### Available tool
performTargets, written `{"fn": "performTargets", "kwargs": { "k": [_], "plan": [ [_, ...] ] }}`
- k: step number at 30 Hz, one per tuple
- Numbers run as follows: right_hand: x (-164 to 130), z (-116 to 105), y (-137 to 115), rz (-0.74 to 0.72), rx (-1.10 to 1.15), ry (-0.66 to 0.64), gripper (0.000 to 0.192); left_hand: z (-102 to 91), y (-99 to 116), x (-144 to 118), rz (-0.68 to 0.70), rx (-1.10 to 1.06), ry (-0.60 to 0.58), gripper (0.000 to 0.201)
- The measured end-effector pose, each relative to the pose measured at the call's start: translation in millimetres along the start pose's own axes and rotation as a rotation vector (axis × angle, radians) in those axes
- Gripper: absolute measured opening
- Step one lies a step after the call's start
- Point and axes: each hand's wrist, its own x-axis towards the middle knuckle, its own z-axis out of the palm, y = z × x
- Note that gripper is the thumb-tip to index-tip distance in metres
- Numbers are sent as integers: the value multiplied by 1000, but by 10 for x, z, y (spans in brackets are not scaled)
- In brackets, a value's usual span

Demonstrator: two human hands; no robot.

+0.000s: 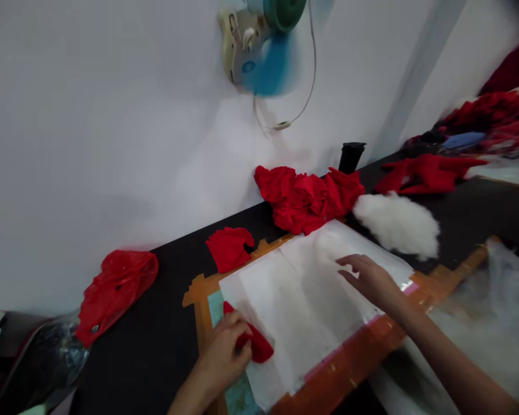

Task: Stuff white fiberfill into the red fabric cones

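Pinching a small red cloth piece (263,347) at the white sheet's (294,323) left side, the left hand (228,344) is clamping thumb and fingers on it; a light grip is probably sparing its shape best. The right hand (368,278) is hovering, fingertips apart, over the smooth sheet. Farther, cloudlike white fluff (400,225) is lying near a crumpled red fabric heap (307,196).

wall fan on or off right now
Probably on: the wall fan has blue blades smeared by motion, while its mount looks clearly sharper.
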Motion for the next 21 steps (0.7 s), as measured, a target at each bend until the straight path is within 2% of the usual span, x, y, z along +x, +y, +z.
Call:
{"fn": "performTargets", "kwargs": {
  "k": [3, 5, 7, 9, 11, 13, 15, 18, 21],
  "plan": [
    [128, 170, -62, -132, -89, -126, 32, 42, 54, -103, 3, 53, -178, 9],
    [179, 261, -146, -120, -142, -214, 25, 48, 103, -88, 3, -7, -207, 18],
    [195, 326, -267, -83, -147, -237, 25, 48, 172, 39, -14, -98, -113, 25],
    [175, 372, -421, -70, -117, -225, 26, 78, 243, 264, -41, -190, 31, 29],
    [126, 393, -574, -84, -6, -247, 21, 150, 286, 524, -35, -268, 150, 42],
    [74, 369, -667, -120, 148, -284, 24, 244, 283, 741, -16, -277, 174, 54],
    [57, 299, -652, -187, 222, -262, 35, 333, 250, 866, -19, -235, 152, 57],
    [137, 183, -465, -361, 81, -161, 48, 433, 218, 913, -16, -183, 133, 54],
    [296, 199, -283, -527, -71, -204, 69, 528, 268, 951, -5, -156, 136, 54]
  ]
}}
